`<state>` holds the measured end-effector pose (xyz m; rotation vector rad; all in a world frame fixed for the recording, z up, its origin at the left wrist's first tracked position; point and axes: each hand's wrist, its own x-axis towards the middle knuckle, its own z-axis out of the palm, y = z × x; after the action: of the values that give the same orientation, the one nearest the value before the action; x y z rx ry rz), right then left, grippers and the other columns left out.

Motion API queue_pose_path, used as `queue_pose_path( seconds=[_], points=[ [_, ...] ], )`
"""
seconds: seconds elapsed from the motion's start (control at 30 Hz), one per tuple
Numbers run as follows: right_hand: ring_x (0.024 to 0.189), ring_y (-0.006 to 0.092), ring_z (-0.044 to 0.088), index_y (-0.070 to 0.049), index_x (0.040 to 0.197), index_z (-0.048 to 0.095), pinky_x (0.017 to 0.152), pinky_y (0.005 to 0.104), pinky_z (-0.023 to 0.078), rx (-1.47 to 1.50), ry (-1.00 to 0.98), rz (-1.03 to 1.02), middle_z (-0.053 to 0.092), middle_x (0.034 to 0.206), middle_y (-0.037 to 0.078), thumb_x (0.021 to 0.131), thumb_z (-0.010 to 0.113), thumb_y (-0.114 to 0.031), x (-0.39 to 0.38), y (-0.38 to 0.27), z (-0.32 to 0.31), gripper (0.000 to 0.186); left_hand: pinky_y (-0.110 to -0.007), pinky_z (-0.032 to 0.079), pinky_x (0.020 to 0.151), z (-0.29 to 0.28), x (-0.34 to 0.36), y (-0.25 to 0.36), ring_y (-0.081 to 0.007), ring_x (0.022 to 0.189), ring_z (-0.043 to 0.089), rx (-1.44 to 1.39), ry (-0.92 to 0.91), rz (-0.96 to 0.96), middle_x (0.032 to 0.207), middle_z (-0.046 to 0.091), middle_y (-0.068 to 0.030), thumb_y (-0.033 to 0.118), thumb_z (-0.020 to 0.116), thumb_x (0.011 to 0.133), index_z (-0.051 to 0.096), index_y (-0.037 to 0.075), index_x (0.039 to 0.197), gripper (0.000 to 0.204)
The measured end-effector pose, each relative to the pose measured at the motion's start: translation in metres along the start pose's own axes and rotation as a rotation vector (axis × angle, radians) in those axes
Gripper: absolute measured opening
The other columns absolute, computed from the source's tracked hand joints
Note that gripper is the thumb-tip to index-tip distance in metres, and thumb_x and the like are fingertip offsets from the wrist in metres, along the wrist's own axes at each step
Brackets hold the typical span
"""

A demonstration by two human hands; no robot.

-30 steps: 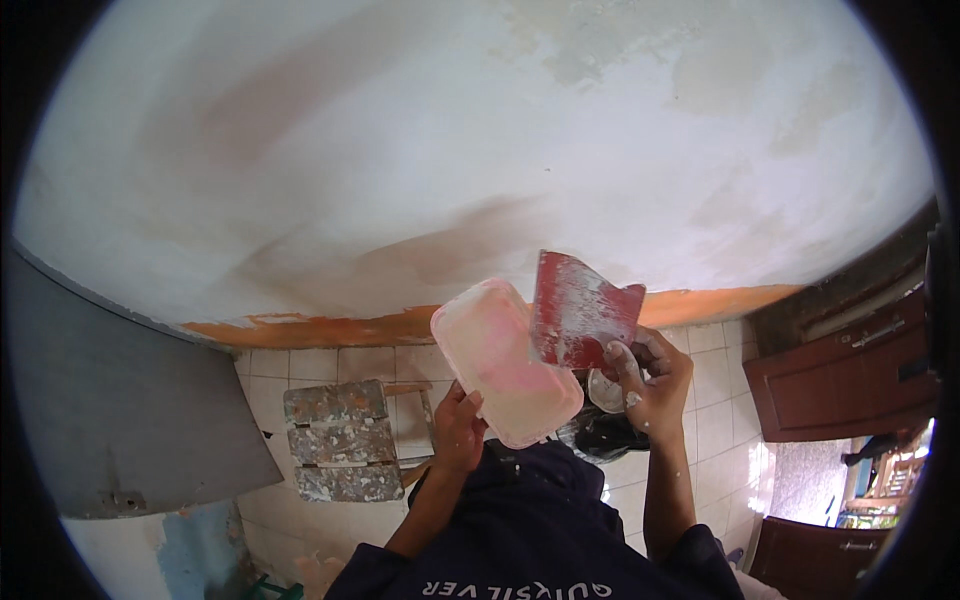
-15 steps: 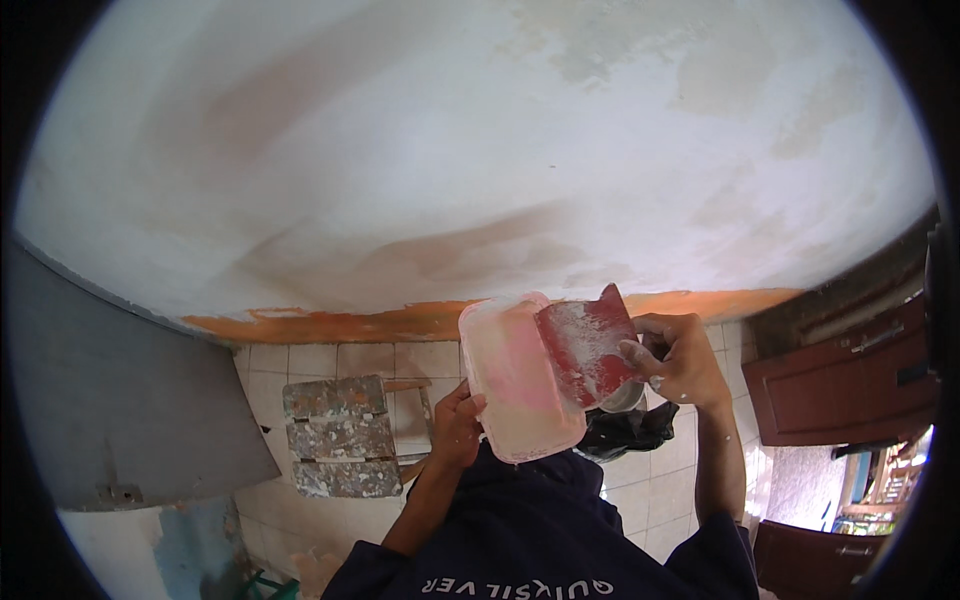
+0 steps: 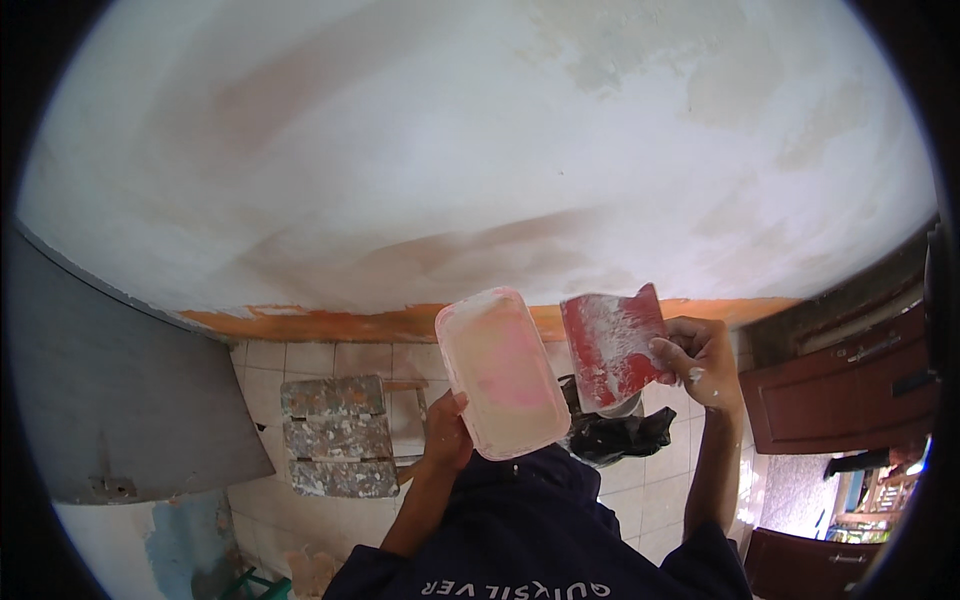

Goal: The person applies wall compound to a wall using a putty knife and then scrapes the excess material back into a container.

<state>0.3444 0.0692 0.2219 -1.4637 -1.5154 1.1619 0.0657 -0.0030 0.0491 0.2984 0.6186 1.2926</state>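
My left hand [image 3: 449, 430] grips the edge of a shallow pink plastic tray or lid [image 3: 505, 375] with rounded corners, its face coated with a pale, yellowish-pink film. In my right hand [image 3: 703, 362] is a red putty scraper [image 3: 612, 345], a flat, wide blade smeared with white filler. Thumb and fingers pinch its right edge, and white specks stick to the skin. A small gap separates the scraper from the tray. Both are in front of the wall [image 3: 400, 160], which is white with beige and brownish patches and an orange band [image 3: 350, 325] along its lower part.
A paint-spattered wooden stool [image 3: 338, 437] stands on the tiled floor at the left. Below the scraper sits a black plastic bag [image 3: 622, 436] beside a partly hidden round container. A grey panel [image 3: 130, 390] fills the left side; a brown door [image 3: 840, 390] is at the right.
The scraper has moved right, off the tray's edge, which it overlapped before. The tray has shifted slightly left. Both hands keep their holds.
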Motion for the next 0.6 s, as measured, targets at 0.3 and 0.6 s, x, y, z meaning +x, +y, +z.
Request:
queue_pose_path(
  seconds=[0.3, 0.6],
  points=[
    [0.070, 0.0169, 0.064, 0.009, 0.098, 0.054, 0.065, 0.0263, 0.055, 0.667, 0.428, -0.122, 0.064, 0.086, 0.015, 0.082, 0.062, -0.001, 0.045, 0.022, 0.071, 0.020, -0.037, 0.048, 0.086, -0.020, 0.011, -0.002, -0.0222, 0.103, 0.056, 0.016, 0.209, -0.007, 0.113, 0.056, -0.0112, 0.031, 0.054, 0.087, 0.045, -0.001, 0.123, 0.049],
    [0.075, 0.0231, 0.065, 0.009, 0.095, 0.049, 0.072, 0.0321, 0.057, 0.845, 0.700, -0.119, 0.062, 0.085, 0.017, 0.080, 0.061, 0.004, 0.084, -0.003, 0.144, 0.020, -0.035, 0.052, 0.074, -0.043, -0.005, 0.017, -0.0202, 0.097, 0.057, 0.036, 0.368, 0.067, 0.105, 0.056, -0.0085, 0.032, 0.059, 0.085, 0.050, 0.002, 0.114, 0.043]
  ],
)
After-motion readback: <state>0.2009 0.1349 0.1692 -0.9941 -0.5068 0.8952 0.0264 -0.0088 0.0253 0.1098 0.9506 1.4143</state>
